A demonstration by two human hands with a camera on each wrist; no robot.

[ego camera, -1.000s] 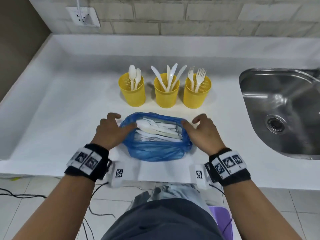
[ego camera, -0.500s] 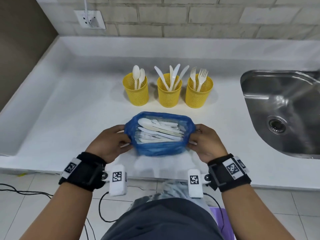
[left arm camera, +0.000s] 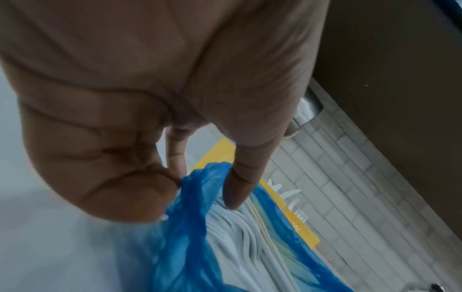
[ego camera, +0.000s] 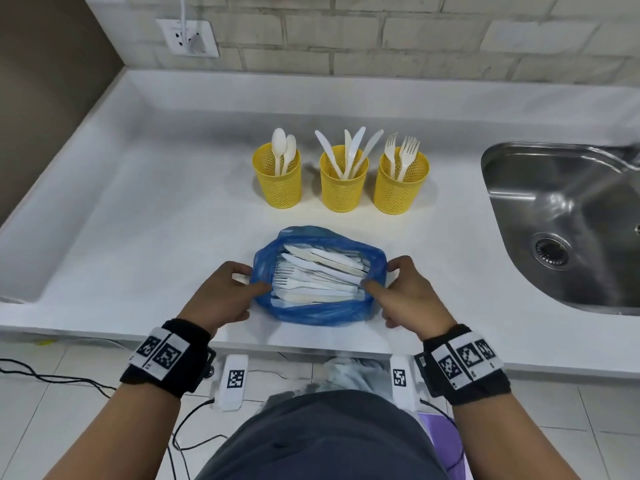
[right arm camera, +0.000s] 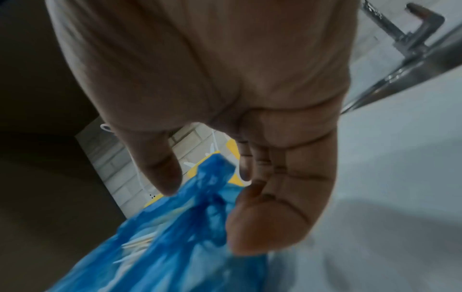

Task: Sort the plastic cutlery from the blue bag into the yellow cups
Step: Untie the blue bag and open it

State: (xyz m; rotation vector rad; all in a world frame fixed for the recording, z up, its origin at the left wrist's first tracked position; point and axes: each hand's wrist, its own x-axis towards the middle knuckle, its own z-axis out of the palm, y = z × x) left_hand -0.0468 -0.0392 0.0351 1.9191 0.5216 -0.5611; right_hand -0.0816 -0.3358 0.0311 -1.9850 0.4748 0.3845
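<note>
A blue bag point(ego camera: 322, 311) lies open near the counter's front edge, full of white plastic cutlery point(ego camera: 320, 275). My left hand point(ego camera: 227, 294) pinches the bag's left rim point(left arm camera: 197, 183) between thumb and fingers. At the right rim point(right arm camera: 212, 177) my right hand point(ego camera: 407, 292) pinches the plastic the same way. Behind the bag stand three yellow mesh cups: the left cup point(ego camera: 277, 180) holds spoons, the middle cup point(ego camera: 343, 183) knives, the right cup point(ego camera: 401, 185) forks.
A steel sink point(ego camera: 568, 223) is set into the white counter point(ego camera: 138, 237) at the right, with its tap point(right arm camera: 420, 29) in the right wrist view. A wall socket point(ego camera: 188, 38) sits on the brick wall at the back left.
Both hands shifted from resting against the bag's sides to pinching its rim and have pulled the mouth wider. The bag sits slightly nearer the front edge.
</note>
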